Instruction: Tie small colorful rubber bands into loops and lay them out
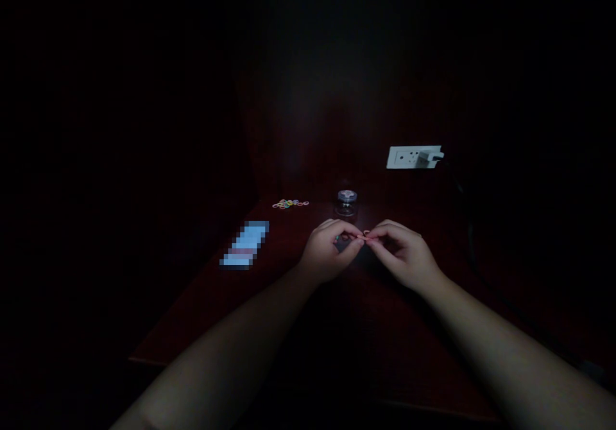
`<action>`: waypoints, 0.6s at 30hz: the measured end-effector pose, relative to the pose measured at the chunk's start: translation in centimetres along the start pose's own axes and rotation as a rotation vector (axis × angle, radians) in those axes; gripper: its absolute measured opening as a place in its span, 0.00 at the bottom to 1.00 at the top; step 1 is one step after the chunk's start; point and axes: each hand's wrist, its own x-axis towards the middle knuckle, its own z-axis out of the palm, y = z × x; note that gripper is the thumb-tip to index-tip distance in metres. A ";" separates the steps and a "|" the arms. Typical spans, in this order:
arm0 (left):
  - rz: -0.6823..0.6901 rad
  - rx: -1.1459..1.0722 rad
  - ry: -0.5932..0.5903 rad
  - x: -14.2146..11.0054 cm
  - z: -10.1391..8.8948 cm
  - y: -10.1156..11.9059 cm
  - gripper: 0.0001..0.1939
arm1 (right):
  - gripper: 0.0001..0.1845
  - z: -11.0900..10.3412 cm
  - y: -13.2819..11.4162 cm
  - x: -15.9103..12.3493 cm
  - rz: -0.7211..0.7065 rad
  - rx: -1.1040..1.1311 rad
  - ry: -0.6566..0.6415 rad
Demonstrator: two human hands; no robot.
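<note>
Both left hand [321, 250] and right hand [407, 253], nearly closed, pinch a thin pinkish band [364, 238] before the round, clear jar [346, 205].

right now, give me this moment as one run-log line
left hand, right hand: both pinching small pink item | lidded jar: beyond hands | colored loops: left of jar | wall socket: plug inserted

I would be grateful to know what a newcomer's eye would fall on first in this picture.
Probably the bright pixelated screen, lying left of the hands on the dark table. Next come the left hand and right hand, pinching a pink loop near the centre. The white socket also stands out, beyond the hands to the right.
</note>
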 end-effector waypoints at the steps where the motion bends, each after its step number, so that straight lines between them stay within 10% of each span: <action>1: 0.000 0.002 0.004 0.0 0.0 0.0 0.05 | 0.04 0.0 0.0 0.0 -0.002 0.002 -0.001; 18: 0.000 0.005 0.015 0.0 0.0 0.1 0.06 | 0.04 0.0 0.0 0.0 -0.022 -0.015 0.004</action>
